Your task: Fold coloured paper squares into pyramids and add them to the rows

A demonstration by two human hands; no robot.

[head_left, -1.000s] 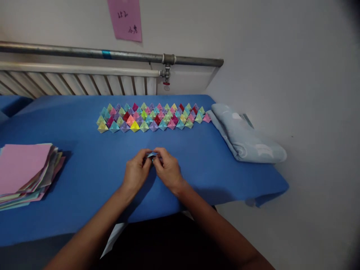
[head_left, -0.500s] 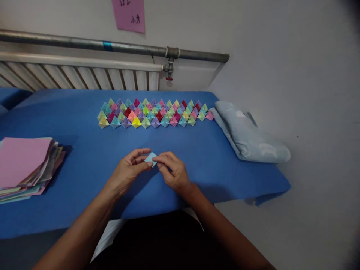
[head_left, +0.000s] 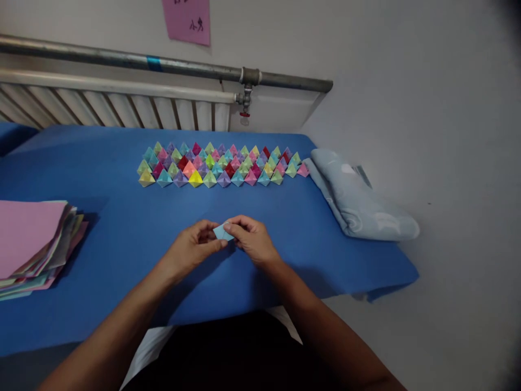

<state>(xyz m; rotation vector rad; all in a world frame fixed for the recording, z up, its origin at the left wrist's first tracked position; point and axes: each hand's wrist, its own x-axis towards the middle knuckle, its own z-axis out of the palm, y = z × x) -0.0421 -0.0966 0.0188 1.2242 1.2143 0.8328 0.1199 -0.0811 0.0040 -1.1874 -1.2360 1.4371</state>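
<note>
Left hand (head_left: 197, 243) and right hand (head_left: 250, 237) near front of blue cloth-covered tabletop (head_left: 142, 244); small light-blue folded paper piece (head_left: 222, 233) between them, raised above cloth; left hand closed loosely on it, thumb at lower edge; right hand pinching its right end, thumb on upper face. Stack of multicoloured paper sheets (head_left: 30, 233), pink on top, edges uneven, at left; folded pale-blue patterned blanket (head_left: 358, 201) at right. Beyond hands, rows of multicoloured pointed folded-paper units (head_left: 209, 179); behind tabletop, white ribbed radiator (head_left: 118, 108); grey metal pipe (head_left: 195, 70) above; pink handwritten paper sheet (head_left: 187, 21) on wall.
</note>
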